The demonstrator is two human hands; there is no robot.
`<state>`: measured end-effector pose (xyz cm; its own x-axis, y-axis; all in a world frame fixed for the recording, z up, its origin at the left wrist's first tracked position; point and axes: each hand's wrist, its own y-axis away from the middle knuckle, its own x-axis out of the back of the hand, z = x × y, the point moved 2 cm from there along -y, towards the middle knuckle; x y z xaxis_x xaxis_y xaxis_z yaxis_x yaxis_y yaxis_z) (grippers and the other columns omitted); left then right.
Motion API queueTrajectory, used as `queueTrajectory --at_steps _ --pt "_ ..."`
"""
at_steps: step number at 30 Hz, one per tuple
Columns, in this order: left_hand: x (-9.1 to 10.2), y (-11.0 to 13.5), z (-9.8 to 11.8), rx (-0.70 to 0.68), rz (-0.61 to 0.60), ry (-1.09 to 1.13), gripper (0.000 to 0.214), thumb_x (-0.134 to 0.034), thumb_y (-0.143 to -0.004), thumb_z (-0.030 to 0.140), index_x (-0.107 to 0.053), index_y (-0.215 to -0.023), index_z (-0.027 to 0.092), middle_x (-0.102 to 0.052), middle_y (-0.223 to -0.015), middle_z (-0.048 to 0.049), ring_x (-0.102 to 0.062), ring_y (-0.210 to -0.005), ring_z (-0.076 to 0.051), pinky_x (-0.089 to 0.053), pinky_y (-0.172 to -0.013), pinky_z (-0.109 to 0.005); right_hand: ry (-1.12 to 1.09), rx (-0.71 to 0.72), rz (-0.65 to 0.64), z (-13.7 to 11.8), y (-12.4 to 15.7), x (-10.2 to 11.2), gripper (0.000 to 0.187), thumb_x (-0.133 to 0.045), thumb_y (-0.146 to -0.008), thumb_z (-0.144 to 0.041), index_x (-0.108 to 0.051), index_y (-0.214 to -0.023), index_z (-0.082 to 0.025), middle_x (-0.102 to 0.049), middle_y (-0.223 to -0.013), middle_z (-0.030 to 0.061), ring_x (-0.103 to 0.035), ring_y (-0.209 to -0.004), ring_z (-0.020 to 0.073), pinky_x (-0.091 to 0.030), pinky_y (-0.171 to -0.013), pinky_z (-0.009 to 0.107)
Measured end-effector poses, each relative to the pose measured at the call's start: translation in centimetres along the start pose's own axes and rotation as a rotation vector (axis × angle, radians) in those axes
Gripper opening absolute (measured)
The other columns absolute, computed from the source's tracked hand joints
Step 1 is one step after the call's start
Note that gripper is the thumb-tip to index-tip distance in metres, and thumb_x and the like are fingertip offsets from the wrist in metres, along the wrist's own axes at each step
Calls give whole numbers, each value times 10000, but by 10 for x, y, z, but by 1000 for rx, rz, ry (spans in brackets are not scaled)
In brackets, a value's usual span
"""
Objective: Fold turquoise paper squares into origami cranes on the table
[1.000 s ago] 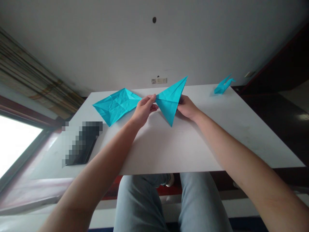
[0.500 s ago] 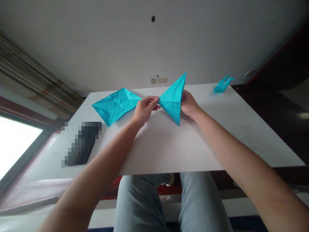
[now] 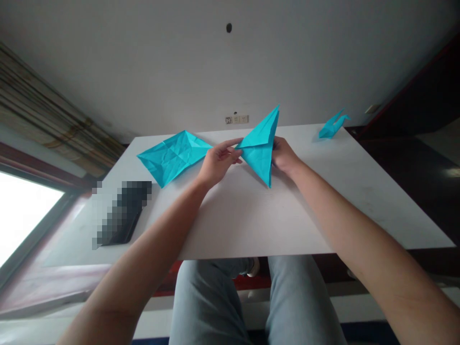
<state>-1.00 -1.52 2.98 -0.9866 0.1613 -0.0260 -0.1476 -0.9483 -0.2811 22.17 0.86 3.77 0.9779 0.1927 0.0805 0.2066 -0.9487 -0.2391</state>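
Observation:
Above the white table (image 3: 251, 220) I hold a folded sheet of turquoise origami paper (image 3: 257, 155), its wide side standing to the right. My left hand (image 3: 219, 163) pinches the paper's narrow left point between thumb and fingers. Behind the right edge is my right hand (image 3: 285, 155), gripping the paper; its fingertips are hidden. A second turquoise sheet (image 3: 174, 155), creased and spread into a long diamond, lies left of my left hand. Near the table's far right corner sits a folded turquoise paper crane (image 3: 331, 127).
A dark flat object, partly pixelated (image 3: 124, 215), lies on the table's left side. Behind the table rises a grey wall with sockets (image 3: 236, 119). A patterned curtain (image 3: 46, 105) hangs at the left, beside a bright window (image 3: 25, 215).
The held paper has shifted slightly right, and its upper flap now stands apart from the lower part along the middle fold. My left fingers have spread a little along the paper's point.

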Motion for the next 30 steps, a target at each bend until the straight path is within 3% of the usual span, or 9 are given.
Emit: queueTrajectory --at_steps 9,14,18,23,27,30 --pt "-1 1 10 -28 31 6 234 -902 -986 318 -914 -1199 220 -855 -968 -46 -769 -837 -140 -636 -802 -254 -126 -79 -38 -1 3 2 418 -1026 -789 -504 -875 -1095 -262 -906 -1155 102 -847 -1179 376 -685 -1067 574" --pt "-1 5 12 92 -21 47 366 -828 -1043 535 -879 -1300 279 -854 -1040 -55 -800 -798 -160 -648 -822 -282 -83 -31 -6 -5 1 3 306 -977 -827 -453 -889 -1054 -268 -911 -1160 80 -829 -1218 371 -661 -1127 581" --pt "-3 8 12 205 -15 109 469 -765 -1058 687 -877 -1151 240 -807 -886 -55 -783 -746 -186 -606 -706 -272 -34 56 -97 -12 5 0 245 -941 -876 -460 -919 -1055 -295 -909 -1187 58 -818 -1209 335 -657 -1113 516" --pt "-6 10 10 242 32 120 323 -1002 -900 424 -804 -1000 189 -736 -746 0 -613 -609 -109 -454 -553 -201 -93 -41 -238 -16 15 -9 201 -922 -835 -368 -916 -1009 -269 -872 -977 40 -771 -866 248 -641 -807 399" --pt "0 6 5 244 98 134 380 -1035 -846 370 -797 -1076 185 -830 -874 -38 -698 -700 -132 -537 -639 -213 -1 -31 -279 -17 14 -7 190 -847 -865 -319 -902 -1030 -241 -804 -885 22 -675 -762 186 -591 -747 349" --pt "6 3 4 180 188 69 367 -1032 -856 351 -793 -1082 189 -831 -871 -32 -731 -748 -144 -555 -684 -216 -10 -76 -269 -18 10 -2 225 -800 -950 -434 -884 -1007 -233 -777 -898 43 -686 -774 202 -622 -707 352"
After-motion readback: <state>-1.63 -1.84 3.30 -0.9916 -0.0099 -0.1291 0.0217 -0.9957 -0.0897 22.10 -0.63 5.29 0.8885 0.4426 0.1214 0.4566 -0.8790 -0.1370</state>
